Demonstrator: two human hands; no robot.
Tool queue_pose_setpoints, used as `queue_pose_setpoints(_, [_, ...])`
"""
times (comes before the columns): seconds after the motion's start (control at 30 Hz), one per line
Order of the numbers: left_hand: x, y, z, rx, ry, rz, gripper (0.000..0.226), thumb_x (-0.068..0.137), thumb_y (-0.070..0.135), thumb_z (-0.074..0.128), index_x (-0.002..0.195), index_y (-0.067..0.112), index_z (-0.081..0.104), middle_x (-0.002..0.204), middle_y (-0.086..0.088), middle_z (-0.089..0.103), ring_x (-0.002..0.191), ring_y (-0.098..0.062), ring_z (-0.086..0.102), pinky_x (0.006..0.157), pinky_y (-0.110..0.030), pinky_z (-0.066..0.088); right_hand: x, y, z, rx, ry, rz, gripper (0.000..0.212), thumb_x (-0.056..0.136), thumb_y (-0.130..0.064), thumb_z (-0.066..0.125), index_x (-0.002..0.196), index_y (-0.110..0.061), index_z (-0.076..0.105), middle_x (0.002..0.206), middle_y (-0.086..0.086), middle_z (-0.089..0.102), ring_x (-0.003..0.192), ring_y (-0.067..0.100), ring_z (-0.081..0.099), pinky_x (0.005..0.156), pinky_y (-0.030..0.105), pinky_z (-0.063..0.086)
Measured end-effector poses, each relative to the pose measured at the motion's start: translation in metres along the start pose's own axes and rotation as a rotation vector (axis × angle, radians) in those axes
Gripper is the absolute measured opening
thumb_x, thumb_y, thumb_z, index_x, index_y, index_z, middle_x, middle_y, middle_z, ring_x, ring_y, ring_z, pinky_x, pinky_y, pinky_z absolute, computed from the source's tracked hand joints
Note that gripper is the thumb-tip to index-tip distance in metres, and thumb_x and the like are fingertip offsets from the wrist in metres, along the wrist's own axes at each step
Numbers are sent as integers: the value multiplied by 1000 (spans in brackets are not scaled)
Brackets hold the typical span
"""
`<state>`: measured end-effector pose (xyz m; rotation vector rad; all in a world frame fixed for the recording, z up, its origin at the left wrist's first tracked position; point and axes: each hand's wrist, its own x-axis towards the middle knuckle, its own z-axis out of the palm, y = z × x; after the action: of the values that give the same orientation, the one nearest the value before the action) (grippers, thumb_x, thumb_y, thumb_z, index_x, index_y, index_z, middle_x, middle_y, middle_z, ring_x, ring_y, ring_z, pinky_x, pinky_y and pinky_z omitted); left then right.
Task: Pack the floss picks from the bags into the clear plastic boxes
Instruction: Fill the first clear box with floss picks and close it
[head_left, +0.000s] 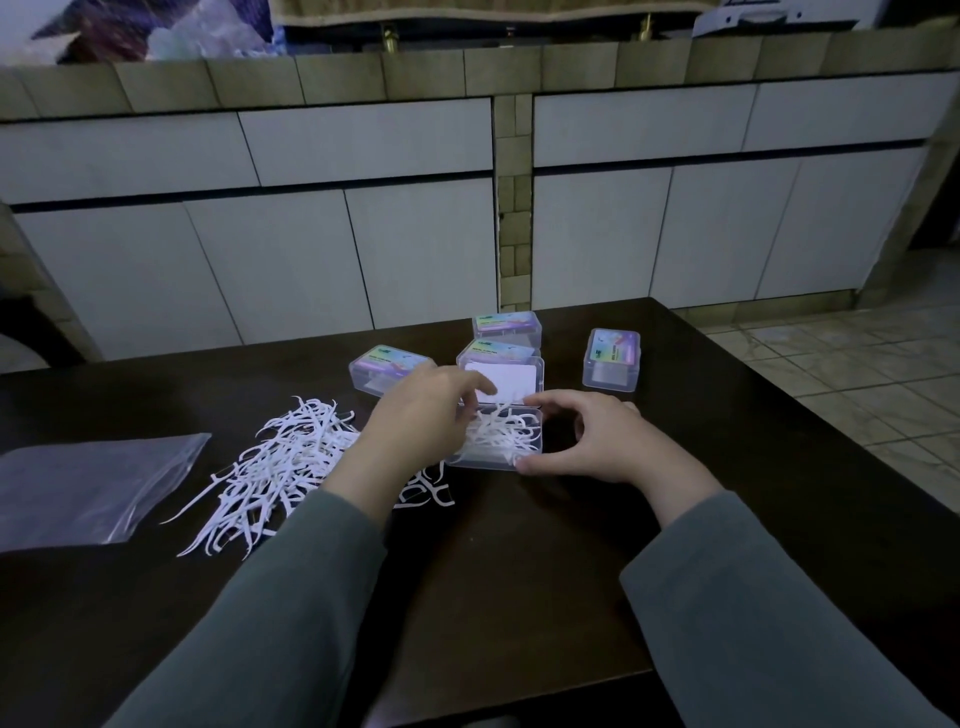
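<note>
An open clear plastic box (530, 447) sits mid-table with its lid (501, 383) tipped up at the back and white floss picks (501, 431) inside. My left hand (421, 410) reaches over the box's left side, fingers bent down into the picks. My right hand (587, 436) clasps the box's right end, thumb at the front corner and forefinger along the back rim. A loose heap of floss picks (275, 467) lies on the table to the left. An empty clear bag (88, 488) lies flat at the far left.
Three closed clear boxes with colourful labels stand behind: one left (387, 370), one at the back (506, 327), one right (612, 358). The dark table (519, 561) ends at the right over a tiled floor (857, 374). White cabinets (363, 249) stand beyond.
</note>
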<state>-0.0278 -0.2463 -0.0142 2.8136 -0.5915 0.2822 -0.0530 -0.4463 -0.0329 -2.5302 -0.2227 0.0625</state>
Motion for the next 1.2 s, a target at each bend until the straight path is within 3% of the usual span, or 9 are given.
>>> queue_pose_setpoints(0.07, [0,0,0,33,37,4,37,92,9,55,120,32,63,122,8,59,109,-13,43,86,-31,46,0,0,0,-1,1,-3,77,71,-61,74,138,-44,41,131,-17,51,112,8,39,106,41,29])
queue_pose_setpoints(0.13, [-1,1,-2,-36,89,30,27,94,23,56,119,31,64,123,9,59,102,-8,40,82,-28,42,0,0,0,4,-3,-14,76,72,-60,74,138,-44,41,129,-18,51,112,7,40,106,40,29])
queue_pose_setpoints(0.23, [-3,8,1,-15,-3,45,30,91,42,60,119,33,64,124,10,59,107,-8,42,82,-26,39,-1,0,0,16,0,-18,75,72,-59,74,138,-43,42,127,-18,51,117,10,43,108,43,29])
queue_pose_setpoints(0.47, [-4,-3,-8,-107,-119,-17,19,89,20,65,94,36,71,110,6,62,94,-11,54,74,-23,46,-1,0,1,14,15,1,76,71,-59,75,138,-43,42,131,-18,52,120,11,44,109,43,26])
queue_pose_setpoints(0.57, [-5,-2,-7,-193,-41,10,20,91,21,63,104,35,68,112,9,63,91,-5,54,77,-26,49,-1,0,1,18,12,3,77,71,-59,75,138,-43,41,130,-17,52,121,13,44,108,42,26])
queue_pose_setpoints(0.73, [9,11,10,39,57,-68,43,90,52,56,127,30,59,122,6,59,110,-13,49,82,-30,46,-2,-2,1,9,12,-3,76,72,-58,74,139,-41,41,131,-16,52,121,12,44,111,44,25])
queue_pose_setpoints(0.97, [16,8,15,-268,31,-162,5,88,35,67,93,34,69,114,6,63,100,-13,53,79,-29,48,-1,-2,2,5,17,12,77,72,-59,74,139,-41,41,134,-16,51,123,13,43,112,46,25])
queue_pose_setpoints(1.1, [8,9,8,-409,-114,-37,14,80,33,74,94,31,75,112,8,65,109,-12,54,92,-36,49,0,-1,1,0,7,-3,77,72,-60,73,139,-41,40,134,-16,51,124,13,43,111,44,25])
queue_pose_setpoints(1.2, [3,7,2,-388,-192,44,20,86,29,69,105,31,72,109,14,61,103,-4,54,89,-26,47,-1,1,1,19,-4,-11,77,72,-59,74,139,-41,41,130,-16,52,120,13,44,109,44,29])
